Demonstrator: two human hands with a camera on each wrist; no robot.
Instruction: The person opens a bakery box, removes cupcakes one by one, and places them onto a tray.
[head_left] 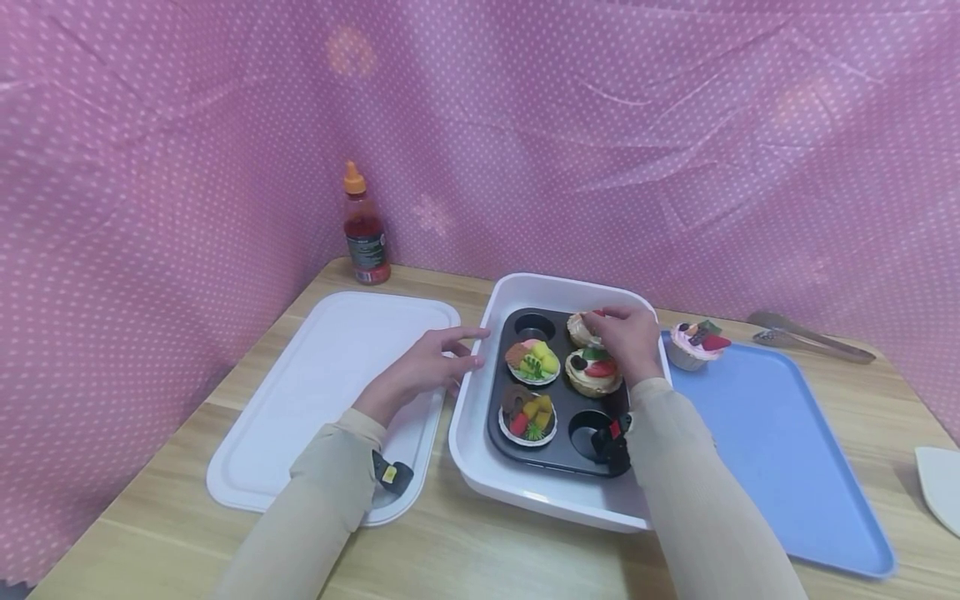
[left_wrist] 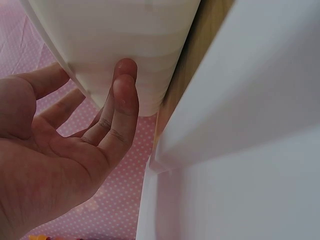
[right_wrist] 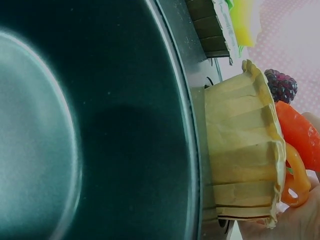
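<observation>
Backdrop cloth: pink, small white polka dots
Surface: light brown wood grain
Left tray: white
Tub: white
Muffin tin: dark grey
Far right tartlet: cream and red
Middle right tartlet: pale yellow cup; red, green, near-black topping
Middle left tartlet: yellow, green, brown, pink
Near left tartlet: brown, amber, red, green
Blue-tray tartlet: pale pink, red, green
Right tray: blue
Bottle: orange cap, red body, dark label
Sleeves: beige

The bottle bears a label; no text legible.
</observation>
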